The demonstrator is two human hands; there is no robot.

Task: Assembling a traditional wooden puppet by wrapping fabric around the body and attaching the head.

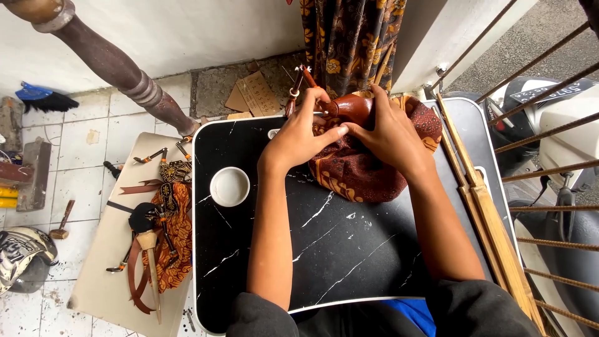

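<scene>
At the far edge of the black marble-patterned worktop (349,249), both hands meet on a glossy reddish-brown carved wooden piece (354,107) resting on a bundle of brown-and-orange batik cloth (362,171). The right hand (390,134) clasps its rounded body; the left hand (299,134) pinches a thin tool at its left-pointing neck.
</scene>
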